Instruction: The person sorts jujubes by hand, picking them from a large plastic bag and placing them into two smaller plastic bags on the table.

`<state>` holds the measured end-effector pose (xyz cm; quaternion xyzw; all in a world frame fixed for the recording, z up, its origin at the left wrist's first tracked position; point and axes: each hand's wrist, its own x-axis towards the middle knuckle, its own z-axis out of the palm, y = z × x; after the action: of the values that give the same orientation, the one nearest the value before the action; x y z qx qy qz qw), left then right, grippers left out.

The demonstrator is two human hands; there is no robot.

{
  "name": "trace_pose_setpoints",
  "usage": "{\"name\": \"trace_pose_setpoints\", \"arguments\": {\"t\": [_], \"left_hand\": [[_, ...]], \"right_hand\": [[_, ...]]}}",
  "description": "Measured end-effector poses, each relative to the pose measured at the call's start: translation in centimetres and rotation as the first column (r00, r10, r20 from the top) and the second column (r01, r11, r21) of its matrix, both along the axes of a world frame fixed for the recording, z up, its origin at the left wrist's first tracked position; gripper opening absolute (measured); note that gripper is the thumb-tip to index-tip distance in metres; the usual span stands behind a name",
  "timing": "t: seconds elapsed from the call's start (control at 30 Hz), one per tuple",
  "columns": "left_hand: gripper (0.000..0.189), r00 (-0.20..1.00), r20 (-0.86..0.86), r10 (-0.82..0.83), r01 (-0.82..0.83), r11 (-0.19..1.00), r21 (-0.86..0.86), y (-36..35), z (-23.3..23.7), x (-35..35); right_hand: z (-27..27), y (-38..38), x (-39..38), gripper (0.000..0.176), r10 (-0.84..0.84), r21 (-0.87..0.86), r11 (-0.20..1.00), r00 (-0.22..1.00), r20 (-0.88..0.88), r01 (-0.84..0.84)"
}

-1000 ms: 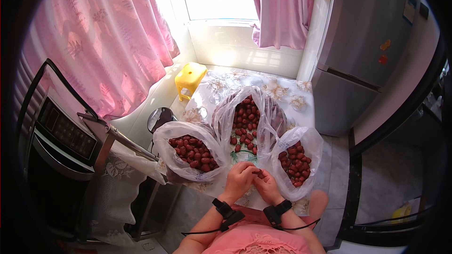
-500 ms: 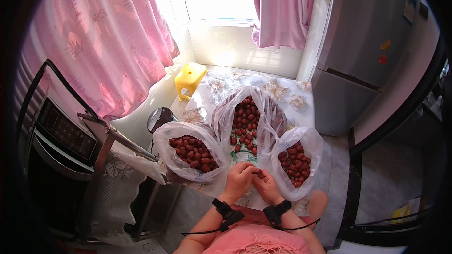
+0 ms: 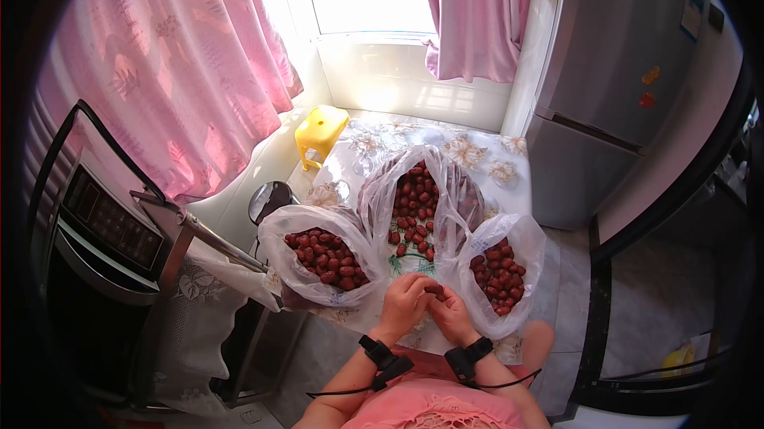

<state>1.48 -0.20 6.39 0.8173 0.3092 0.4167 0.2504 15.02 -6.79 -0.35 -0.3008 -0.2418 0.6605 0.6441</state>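
My left hand (image 3: 404,302) and my right hand (image 3: 452,316) meet at the table's near edge, fingers closed together. Between their fingertips they pinch a dark red dried date (image 3: 434,289), partly covered by the fingers. Just beyond them lies the open mouth of a large clear plastic bag (image 3: 380,204), with many dates (image 3: 417,194) inside and a few loose near its opening. A second open bag (image 3: 274,230) full of dates stands to the left. Beside my right hand is a third bag (image 3: 532,246), also holding dates.
A flowered tablecloth (image 3: 503,170) covers the table. Behind its left corner stands a yellow stool (image 3: 320,130). An oven-like appliance (image 3: 107,242) is at the left, a grey fridge (image 3: 605,55) at the right. Black bands with cables (image 3: 382,356) circle my wrists.
The date between my fingertips has turned or shifted slightly, and more of it shows now. My fingers moved a little; the bags stay where they were.
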Motion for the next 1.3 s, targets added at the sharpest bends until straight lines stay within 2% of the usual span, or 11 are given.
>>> {"name": "trace_pose_setpoints", "arguments": {"t": [0.17, 0.23, 0.37, 0.53, 0.73, 0.8, 0.93, 1.0, 1.13, 1.2, 1.3], "left_hand": [[0.026, 0.999, 0.034, 0.030, -0.028, 0.998, -0.057, -0.2, 0.3, 0.0], [0.023, 0.952, 0.301, 0.056, 0.080, 0.903, -0.422, -0.5, 0.1, 0.1], [0.022, 0.901, 0.404, 0.159, 0.063, 0.872, -0.485, -0.4, 0.5, -0.3], [0.027, 0.970, 0.176, 0.169, -0.163, 0.986, -0.045, 0.1, 3.8, -3.8], [0.036, 0.855, 0.100, 0.509, -0.518, 0.848, 0.113, 3.0, 6.1, -10.7], [0.038, 0.508, -0.112, 0.854, -0.798, 0.515, 0.312, 3.4, 6.3, -12.1], [0.040, 0.255, -0.149, 0.955, -0.845, 0.295, 0.445, 3.6, 4.2, -15.5], [0.039, 0.598, -0.165, 0.784, -0.789, 0.612, 0.052, 3.9, 2.3, -17.7], [0.043, 0.689, -0.266, 0.674, -0.721, 0.676, -0.154, 4.8, 1.2, -19.5], [0.039, 0.803, 0.174, 0.570, -0.432, 0.759, -0.487, 5.4, 2.8, -19.2], [0.034, 0.777, 0.337, 0.531, -0.323, 0.796, -0.512, 5.9, 7.4, -18.8]], "right_hand": [[-0.2, 0.0, 0.0, 0.024, -0.007, -0.003, 1.000, 1.000, 0.005, 0.007], [-0.9, 0.0, 0.2, 0.024, 0.006, 0.002, 1.000, 1.000, 0.029, -0.006], [-1.4, 0.0, 0.4, 0.024, 0.016, -0.028, 1.000, 0.996, 0.088, -0.014], [-0.7, -0.2, 0.2, 0.025, 0.013, -0.072, 0.997, 0.998, 0.063, -0.008], [-1.1, -0.2, 0.4, 0.025, 0.008, -0.041, 0.999, 0.999, 0.046, -0.007], [-1.1, -0.2, 0.4, 0.025, 0.009, -0.042, 0.999, 0.999, 0.053, -0.006], [-0.7, -0.1, 0.3, 0.025, 0.001, -0.046, 0.999, 0.998, 0.059, 0.002], [-0.8, -0.2, 0.3, 0.025, 0.007, -0.045, 0.999, 0.998, 0.062, -0.004], [-0.1, -0.1, 0.2, 0.024, 0.007, -0.052, 0.999, 0.998, 0.065, -0.004], [-0.2, -0.1, 0.3, 0.023, 0.009, -0.048, 0.999, 0.998, 0.066, -0.006], [-0.5, -0.1, 0.4, 0.023, 0.008, -0.046, 0.999, 0.998, 0.062, -0.005]]}}
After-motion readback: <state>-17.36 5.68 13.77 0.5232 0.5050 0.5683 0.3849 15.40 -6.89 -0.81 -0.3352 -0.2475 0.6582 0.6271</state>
